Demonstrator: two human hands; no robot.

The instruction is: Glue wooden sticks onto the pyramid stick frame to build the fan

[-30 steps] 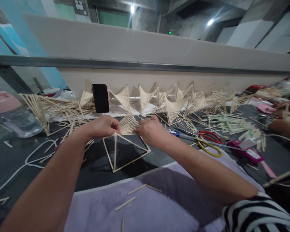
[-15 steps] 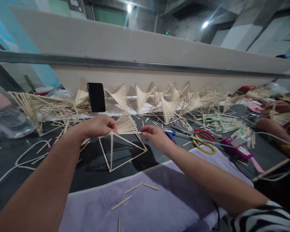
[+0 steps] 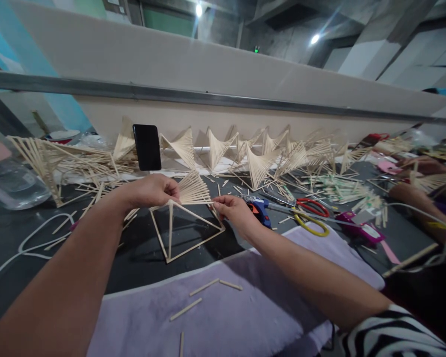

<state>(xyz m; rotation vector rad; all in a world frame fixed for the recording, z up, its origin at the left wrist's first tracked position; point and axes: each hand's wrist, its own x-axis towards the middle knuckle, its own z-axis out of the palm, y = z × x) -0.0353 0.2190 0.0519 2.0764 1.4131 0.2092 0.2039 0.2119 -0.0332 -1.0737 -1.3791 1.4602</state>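
On the dark table stands a wooden stick model, a triangular frame with a fan of thin sticks at its back. My left hand is closed in a pinch at the top of the model, by the left end of a thin wooden stick. That stick runs across the front of the fan. At its right end, my right hand pinches it between thumb and fingers, close to the frame's right side. The left fingertips are partly hidden behind the hand.
A blue glue gun, scissors and a purple tool lie to the right. Finished stick models line the back, beside a black phone. A purple towel bears loose sticks. Another person's hands work at far right.
My right hand has shifted slightly left and closer to the frame, still pinching the stick's end. More of the glue gun shows. My left hand stays on the model.
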